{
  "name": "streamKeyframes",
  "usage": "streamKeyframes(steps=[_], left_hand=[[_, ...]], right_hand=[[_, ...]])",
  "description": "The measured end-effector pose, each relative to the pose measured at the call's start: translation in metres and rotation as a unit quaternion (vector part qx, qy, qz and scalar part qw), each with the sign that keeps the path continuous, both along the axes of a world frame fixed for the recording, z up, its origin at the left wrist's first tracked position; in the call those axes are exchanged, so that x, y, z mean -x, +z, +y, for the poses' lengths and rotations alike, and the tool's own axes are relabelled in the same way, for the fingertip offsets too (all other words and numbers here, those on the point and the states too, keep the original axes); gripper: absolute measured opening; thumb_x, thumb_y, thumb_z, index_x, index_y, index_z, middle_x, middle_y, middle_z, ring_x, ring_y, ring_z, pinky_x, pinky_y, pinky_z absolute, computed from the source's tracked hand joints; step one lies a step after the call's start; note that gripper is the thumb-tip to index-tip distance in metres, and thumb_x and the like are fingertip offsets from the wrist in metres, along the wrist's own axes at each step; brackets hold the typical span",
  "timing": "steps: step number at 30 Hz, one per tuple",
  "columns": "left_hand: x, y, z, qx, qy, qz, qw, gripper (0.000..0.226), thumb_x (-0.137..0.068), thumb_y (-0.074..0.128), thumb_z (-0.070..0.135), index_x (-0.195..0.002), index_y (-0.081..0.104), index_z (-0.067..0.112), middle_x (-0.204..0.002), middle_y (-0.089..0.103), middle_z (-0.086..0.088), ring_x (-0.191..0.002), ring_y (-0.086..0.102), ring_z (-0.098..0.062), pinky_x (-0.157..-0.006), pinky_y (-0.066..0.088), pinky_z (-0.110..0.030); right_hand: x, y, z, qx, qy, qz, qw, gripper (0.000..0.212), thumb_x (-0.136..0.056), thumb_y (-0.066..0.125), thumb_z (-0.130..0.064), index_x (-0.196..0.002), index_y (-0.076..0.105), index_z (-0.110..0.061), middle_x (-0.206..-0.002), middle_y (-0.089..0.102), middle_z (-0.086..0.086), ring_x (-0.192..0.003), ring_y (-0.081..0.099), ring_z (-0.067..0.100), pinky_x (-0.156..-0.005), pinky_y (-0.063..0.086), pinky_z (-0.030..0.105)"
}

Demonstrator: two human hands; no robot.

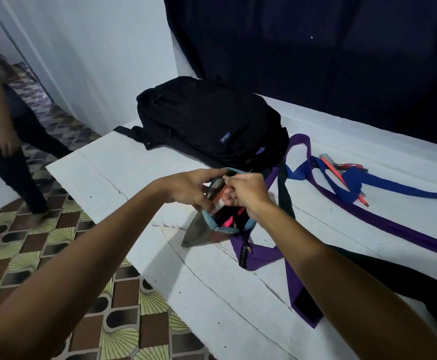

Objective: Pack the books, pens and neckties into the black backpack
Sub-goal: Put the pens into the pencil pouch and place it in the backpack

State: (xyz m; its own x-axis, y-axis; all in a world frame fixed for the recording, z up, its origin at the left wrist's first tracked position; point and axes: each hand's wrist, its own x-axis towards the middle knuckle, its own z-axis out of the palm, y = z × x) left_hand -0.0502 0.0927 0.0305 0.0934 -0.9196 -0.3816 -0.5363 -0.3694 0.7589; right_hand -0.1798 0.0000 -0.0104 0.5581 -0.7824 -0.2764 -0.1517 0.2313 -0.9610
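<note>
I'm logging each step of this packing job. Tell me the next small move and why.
Probably pull the pouch shut: both the left hand and right hand pinch its open rim, with pens already inside. More pens and the neckties still lie loose beside the closed black backpack.

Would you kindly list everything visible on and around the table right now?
backpack: one, black, far middle of the white table
pencil pouch: one, light blue rim, open, holding pens, between both hands
neckties: purple, blue, dark, trailing right of the pouch
loose pens: red, under the blue necktie, count unclear
bystander: one, dark trousers, left, on the patterned floor
left hand: grip on the pouch's left rim
right hand: pinching the pouch's top edge
</note>
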Motion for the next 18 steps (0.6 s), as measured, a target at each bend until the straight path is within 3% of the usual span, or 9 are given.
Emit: streamKeyframes(steps=[5,9,14,18], left_hand=[[-0.003,-0.001,0.001,-0.009,0.003,0.020,1.000,0.097,-0.076,0.071,-0.010,-0.150,0.027,0.033,-0.147,0.039,0.005,-0.128,0.050,-0.018,-0.091,0.055,-0.049],[-0.005,-0.005,-0.001,-0.013,0.001,0.027,1.000,0.098,-0.073,0.073,-0.007,-0.151,0.028,0.032,-0.146,0.040,0.006,-0.127,0.050,-0.017,-0.091,0.055,-0.050],[-0.005,-0.005,-0.002,-0.009,0.004,0.031,0.999,0.096,-0.076,0.074,-0.008,-0.150,0.029,0.032,-0.146,0.041,0.006,-0.127,0.051,-0.018,-0.091,0.055,-0.049],[-0.006,-0.004,-0.002,-0.009,0.005,0.025,1.000,0.097,-0.075,0.075,-0.006,-0.151,0.029,0.033,-0.148,0.039,0.005,-0.127,0.051,-0.020,-0.086,0.058,-0.044]], right_hand=[[0.024,-0.003,-0.017,0.149,0.078,0.172,0.971,0.010,-0.083,0.066,-0.006,-0.074,0.066,-0.001,-0.061,0.061,0.010,-0.042,0.048,0.014,-0.041,0.036,0.023],[0.044,-0.004,-0.018,0.109,0.214,0.277,0.931,0.022,-0.079,0.077,-0.020,-0.074,0.066,-0.002,-0.063,0.065,0.015,-0.046,0.047,0.021,-0.043,0.032,0.024],[0.039,-0.010,-0.004,0.039,0.178,0.231,0.956,0.008,-0.079,0.068,-0.005,-0.072,0.067,0.000,-0.054,0.059,0.011,-0.038,0.041,0.014,-0.044,0.029,0.024],[0.033,-0.008,-0.004,0.002,0.076,0.156,0.985,0.012,-0.081,0.063,0.001,-0.088,0.068,0.010,-0.058,0.060,0.013,-0.038,0.053,0.012,-0.041,0.044,0.021]])
